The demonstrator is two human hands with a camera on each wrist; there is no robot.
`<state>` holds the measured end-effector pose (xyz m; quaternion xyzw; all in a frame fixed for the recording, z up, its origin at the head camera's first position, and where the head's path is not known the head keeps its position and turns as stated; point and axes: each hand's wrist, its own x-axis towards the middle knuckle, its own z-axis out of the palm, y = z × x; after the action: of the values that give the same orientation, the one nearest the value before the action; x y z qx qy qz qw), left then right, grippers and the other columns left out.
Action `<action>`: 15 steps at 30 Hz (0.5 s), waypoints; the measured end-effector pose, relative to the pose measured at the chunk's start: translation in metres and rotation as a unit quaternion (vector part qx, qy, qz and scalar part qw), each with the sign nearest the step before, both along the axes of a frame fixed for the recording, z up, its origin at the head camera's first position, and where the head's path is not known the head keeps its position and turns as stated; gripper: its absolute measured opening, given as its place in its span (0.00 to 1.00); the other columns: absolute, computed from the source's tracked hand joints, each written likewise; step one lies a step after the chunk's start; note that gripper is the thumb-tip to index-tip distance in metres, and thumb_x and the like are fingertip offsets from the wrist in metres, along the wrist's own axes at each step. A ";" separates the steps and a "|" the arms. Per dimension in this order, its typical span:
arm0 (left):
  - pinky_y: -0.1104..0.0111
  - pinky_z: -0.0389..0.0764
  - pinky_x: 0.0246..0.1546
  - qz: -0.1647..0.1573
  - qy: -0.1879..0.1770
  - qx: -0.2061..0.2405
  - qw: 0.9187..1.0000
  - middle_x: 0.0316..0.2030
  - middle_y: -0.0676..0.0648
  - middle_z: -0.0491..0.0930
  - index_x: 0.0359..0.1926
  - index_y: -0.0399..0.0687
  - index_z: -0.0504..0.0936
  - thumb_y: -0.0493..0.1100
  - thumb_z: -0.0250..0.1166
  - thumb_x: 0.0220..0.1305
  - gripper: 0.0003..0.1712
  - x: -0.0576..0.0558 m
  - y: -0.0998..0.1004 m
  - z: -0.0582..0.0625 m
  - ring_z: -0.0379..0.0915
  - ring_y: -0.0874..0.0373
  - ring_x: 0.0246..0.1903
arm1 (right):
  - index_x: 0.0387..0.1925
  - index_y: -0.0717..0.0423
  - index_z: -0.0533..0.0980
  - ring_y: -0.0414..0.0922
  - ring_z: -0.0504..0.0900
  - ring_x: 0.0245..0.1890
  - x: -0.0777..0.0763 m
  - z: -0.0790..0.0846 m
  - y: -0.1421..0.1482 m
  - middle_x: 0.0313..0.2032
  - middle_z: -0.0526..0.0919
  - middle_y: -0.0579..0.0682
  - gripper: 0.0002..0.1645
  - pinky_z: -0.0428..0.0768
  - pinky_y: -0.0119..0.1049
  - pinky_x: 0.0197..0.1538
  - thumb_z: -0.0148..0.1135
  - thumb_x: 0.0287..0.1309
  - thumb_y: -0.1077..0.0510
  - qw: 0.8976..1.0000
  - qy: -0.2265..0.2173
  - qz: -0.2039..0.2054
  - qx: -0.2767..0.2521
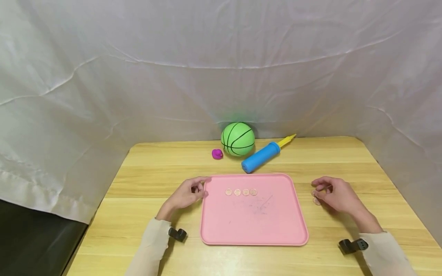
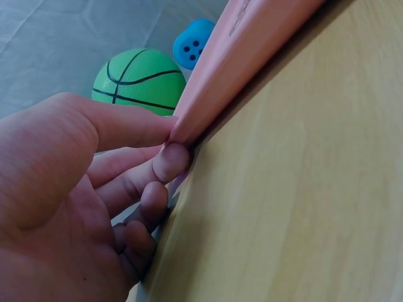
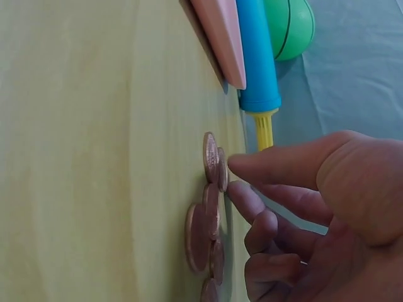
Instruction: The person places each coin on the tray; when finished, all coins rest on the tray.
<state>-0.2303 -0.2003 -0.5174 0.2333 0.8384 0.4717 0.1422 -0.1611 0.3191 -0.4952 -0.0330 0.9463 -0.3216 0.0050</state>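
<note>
A pink tray lies on the table, with a row of several copper coins near its far side. My left hand pinches the tray's left rim near the far corner, thumb and forefinger at the edge in the left wrist view. Right of the tray, my right hand hovers low over loose coins, which it partly hides from the head camera. The right wrist view shows these coins overlapping in a cluster. The thumb and forefinger are parted, their tips right beside the upper coin.
Behind the tray stand a green ball with black lines and a small purple rubber duck. A blue hand pump with a yellow nozzle lies slantwise there. Pale cloth hangs around the wooden table.
</note>
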 end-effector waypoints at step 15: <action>0.75 0.70 0.36 -0.006 0.001 0.004 1.000 0.35 0.41 0.81 0.75 0.31 0.75 0.31 0.66 0.74 0.31 0.000 -0.001 -0.001 0.68 0.59 0.33 | 0.52 0.63 0.85 0.42 0.77 0.34 -0.004 0.002 -0.006 0.37 0.87 0.50 0.18 0.73 0.32 0.36 0.75 0.64 0.58 0.999 -0.019 0.004 0.027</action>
<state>-0.2306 -0.2008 -0.5186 0.2388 0.8354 0.4739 0.1432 -0.1652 0.3131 -0.4935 -0.0301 0.9543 -0.2963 0.0250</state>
